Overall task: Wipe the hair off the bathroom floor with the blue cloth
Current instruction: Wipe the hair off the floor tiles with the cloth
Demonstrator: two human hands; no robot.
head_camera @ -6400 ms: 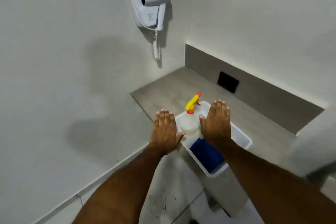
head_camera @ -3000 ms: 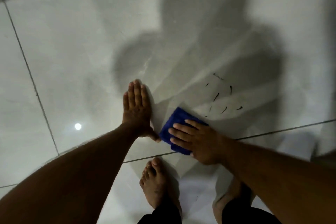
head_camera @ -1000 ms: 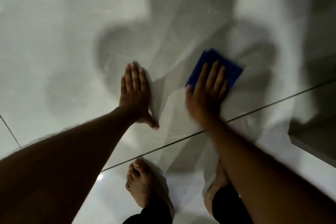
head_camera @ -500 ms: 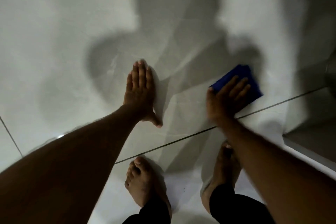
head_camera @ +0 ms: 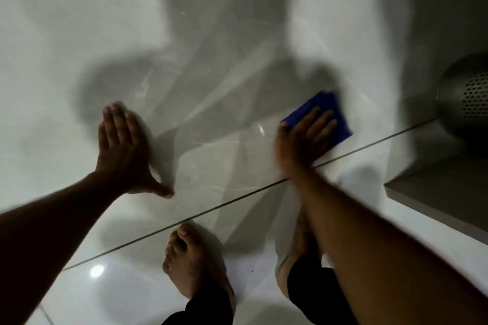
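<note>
The folded blue cloth [head_camera: 328, 108] lies flat on the glossy pale floor tile [head_camera: 224, 66], right of centre. My right hand [head_camera: 303, 137] presses down on it with fingers spread over its near half; the hand is blurred. My left hand [head_camera: 122, 150] rests flat on the tile to the left, fingers together, thumb out, holding nothing. No hair shows on the floor around the cloth; anything under the cloth is hidden.
A perforated metal bin [head_camera: 467, 103] stands at the right edge, close to the cloth. A grey raised ledge [head_camera: 435, 192] runs along the lower right. My bare feet [head_camera: 192, 264] stand below a dark grout line [head_camera: 211, 210].
Over the last second my right hand slid the cloth rightward, toward the bin, which has come into view. The hair strands seen three seconds ago no longer show. My left hand stays planted.
</note>
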